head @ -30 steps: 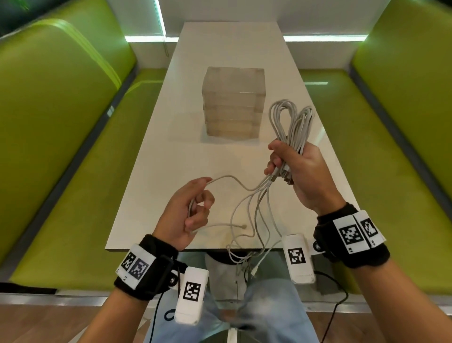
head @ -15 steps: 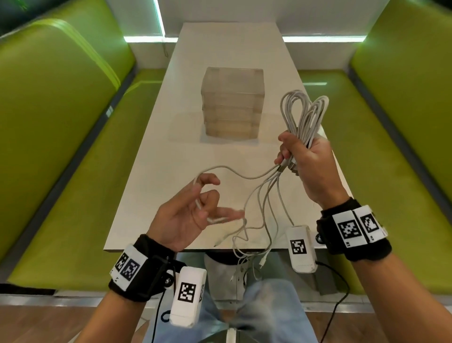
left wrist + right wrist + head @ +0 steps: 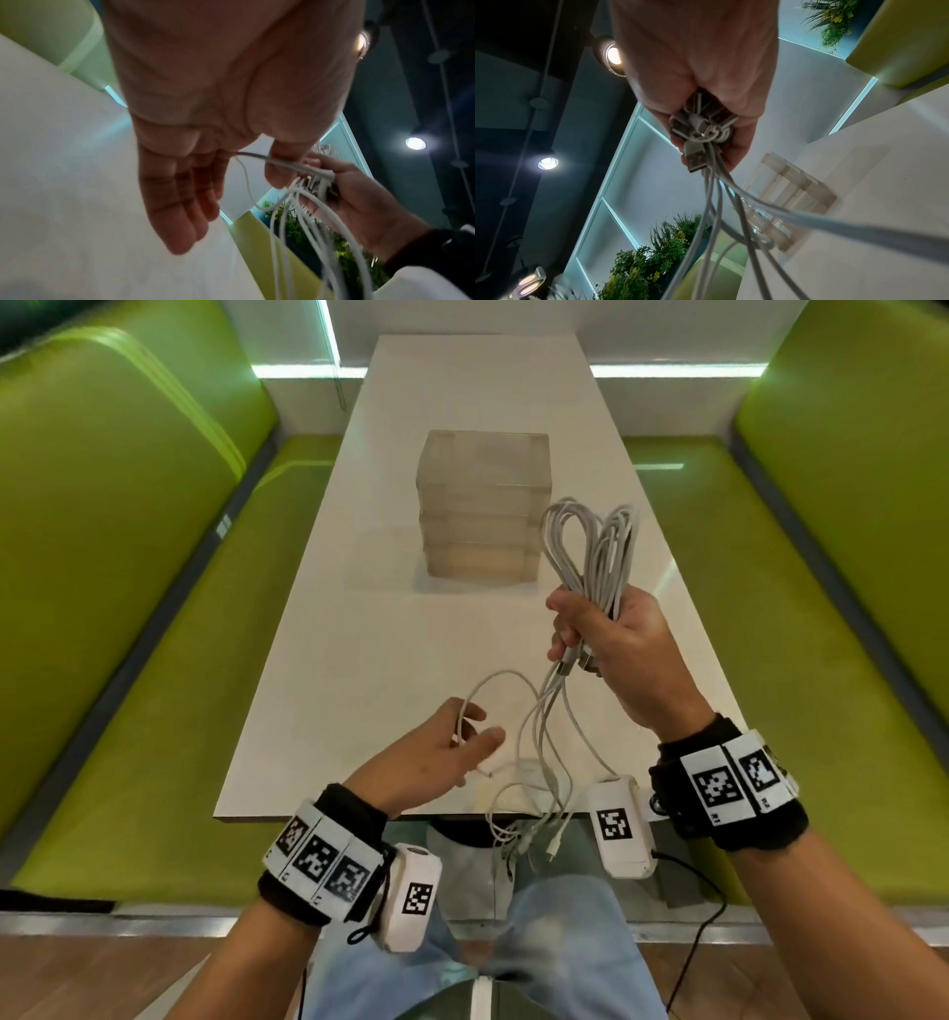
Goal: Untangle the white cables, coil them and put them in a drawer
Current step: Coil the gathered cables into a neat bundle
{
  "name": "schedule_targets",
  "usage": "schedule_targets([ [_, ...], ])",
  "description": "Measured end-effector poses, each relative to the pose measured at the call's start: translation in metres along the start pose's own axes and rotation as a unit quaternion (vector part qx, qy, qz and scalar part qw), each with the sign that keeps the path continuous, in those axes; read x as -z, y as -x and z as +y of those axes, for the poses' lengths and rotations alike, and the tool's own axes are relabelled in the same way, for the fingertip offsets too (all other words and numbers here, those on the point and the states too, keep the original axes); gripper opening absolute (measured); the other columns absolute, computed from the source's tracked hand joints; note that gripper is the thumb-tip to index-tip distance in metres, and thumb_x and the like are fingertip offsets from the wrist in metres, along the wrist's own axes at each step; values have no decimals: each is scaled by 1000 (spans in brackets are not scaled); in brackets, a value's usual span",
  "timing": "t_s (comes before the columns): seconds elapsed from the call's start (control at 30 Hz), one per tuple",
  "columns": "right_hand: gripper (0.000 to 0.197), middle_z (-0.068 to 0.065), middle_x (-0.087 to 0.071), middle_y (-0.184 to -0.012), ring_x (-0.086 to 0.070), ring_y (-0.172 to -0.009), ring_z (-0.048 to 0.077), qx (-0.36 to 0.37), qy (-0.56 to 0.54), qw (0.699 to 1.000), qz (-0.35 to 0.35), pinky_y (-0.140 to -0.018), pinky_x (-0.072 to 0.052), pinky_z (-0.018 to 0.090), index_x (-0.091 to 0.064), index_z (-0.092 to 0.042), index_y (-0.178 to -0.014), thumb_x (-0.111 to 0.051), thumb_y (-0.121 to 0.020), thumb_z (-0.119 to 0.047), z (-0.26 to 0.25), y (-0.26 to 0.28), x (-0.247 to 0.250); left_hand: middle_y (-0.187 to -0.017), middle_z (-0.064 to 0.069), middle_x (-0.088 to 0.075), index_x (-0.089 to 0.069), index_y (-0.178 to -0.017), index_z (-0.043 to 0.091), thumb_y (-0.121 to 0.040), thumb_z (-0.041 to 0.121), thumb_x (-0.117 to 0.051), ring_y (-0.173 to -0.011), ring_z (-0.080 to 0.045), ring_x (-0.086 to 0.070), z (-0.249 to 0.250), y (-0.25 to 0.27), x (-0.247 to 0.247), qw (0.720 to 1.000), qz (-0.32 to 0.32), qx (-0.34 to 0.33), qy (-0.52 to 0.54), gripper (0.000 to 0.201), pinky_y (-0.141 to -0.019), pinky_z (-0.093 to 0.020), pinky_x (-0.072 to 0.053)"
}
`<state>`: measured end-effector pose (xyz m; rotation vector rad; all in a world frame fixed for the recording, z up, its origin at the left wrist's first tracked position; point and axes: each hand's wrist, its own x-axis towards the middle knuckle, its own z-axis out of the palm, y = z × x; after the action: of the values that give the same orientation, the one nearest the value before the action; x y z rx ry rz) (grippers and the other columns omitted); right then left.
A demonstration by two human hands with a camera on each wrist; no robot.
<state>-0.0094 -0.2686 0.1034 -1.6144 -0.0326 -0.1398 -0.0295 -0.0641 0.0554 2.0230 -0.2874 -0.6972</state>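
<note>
My right hand [image 3: 575, 629] grips a bundle of white cables [image 3: 590, 546] above the white table [image 3: 334, 685]. The bundle's loops stand up out of the fist. In the right wrist view several USB plugs [image 3: 700, 125] poke from the bottom of that fist and strands [image 3: 711, 192] trail down. My left hand [image 3: 475, 726], lower and to the left, pinches one loose strand [image 3: 493, 677] between thumb and index finger; its other fingers [image 3: 180, 213] lie nearly straight. A translucent stack of drawers [image 3: 482, 505], all shut, stands at mid-table behind the hands.
Loose cable ends [image 3: 529, 834] dangle over the table's near edge above my lap. Green padded benches [image 3: 128, 608] flank the table on both sides. The drawer stack also shows in the right wrist view [image 3: 795, 194].
My left hand has turned its back upward and closed thumb and index finger on the strand, after spreading its fingers. The right hand with the bundle has shifted a little left.
</note>
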Motion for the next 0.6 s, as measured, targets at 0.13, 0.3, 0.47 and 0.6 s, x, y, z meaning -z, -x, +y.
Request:
schedule_targets([
  [0.13, 10, -4, -52, -55, -56, -56, 24, 17, -21, 999, 28, -56, -47, 36, -57, -8, -85, -56, -92, -15, -7, -4, 5, -101, -2, -59, -46, -120, 33, -94, 9, -47, -78, -15, -63, -12, 4, 2, 992, -87, -6, -91, 36, -75, -30, -55],
  [0.3, 13, -5, -52, -54, -57, -52, 21, 34, -28, 997, 58, -57, -44, 36, -59, -13, -79, -56, -92, -14, -16, -13, 19, -119, 2, -61, -57, -117, 33, -95, 24, -54, -109, -10, -58, -19, 6, 3, 992, -94, 17, -78, 24, -100, -34, -46],
  [0.47, 11, -2, -52, -55, -55, -54, 23, 21, -37, 999, 22, -62, -45, 44, -58, -9, -84, -55, -93, -14, -13, -4, 9, -150, 10, -29, -26, -147, 30, -78, 54, -63, -133, -9, -31, -7, 3, 0, 990, -63, 20, -128, 82, -100, -21, -27],
  [0.6, 11, 1, -50, -55, -53, -54, 23, -4, -74, 997, -25, -60, -46, 42, -57, -4, -84, -54, -93, -9, -16, 7, -10, -153, 14, -28, -30, -141, 41, -62, 75, -62, -140, -9, -25, 1, -4, -5, 998, -3, -57, 40, 92, -112, -28, -23],
])
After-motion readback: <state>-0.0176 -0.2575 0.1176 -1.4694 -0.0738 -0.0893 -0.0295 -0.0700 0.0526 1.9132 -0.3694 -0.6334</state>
